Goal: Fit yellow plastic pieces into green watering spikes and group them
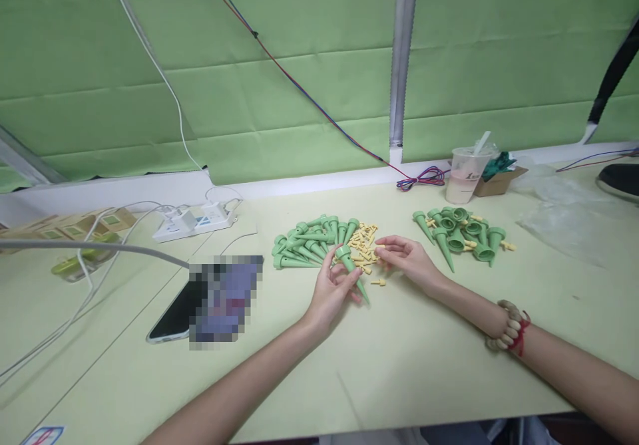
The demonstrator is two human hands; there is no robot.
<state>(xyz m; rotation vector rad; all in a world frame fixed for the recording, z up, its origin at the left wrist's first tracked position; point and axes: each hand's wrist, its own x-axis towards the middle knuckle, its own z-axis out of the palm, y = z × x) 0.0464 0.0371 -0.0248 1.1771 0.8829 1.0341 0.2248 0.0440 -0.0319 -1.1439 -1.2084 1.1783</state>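
Note:
My left hand (335, 284) is closed around a green plastic watering spike (353, 272), its wide capped end up and its point slanting down to the right. My right hand (407, 262) has its thumb and fingertips pinched together on what looks like a small yellow plastic plug (380, 248). Just beyond my hands lies a heap of yellow plugs (363, 237), with one loose plug (378, 283) closer to me. Left of that heap is a pile of green spikes (304, 240). On the right is another group of spikes (456, 232), several with yellow plugs by them.
A phone (210, 302) lies at the left, near a white power strip (194, 225) and loose cables. Toward the back right stand a drink cup (464, 179) and a small cardboard box (499, 180). A clear plastic bag (564, 212) and a black shoe (622, 179) are farther right.

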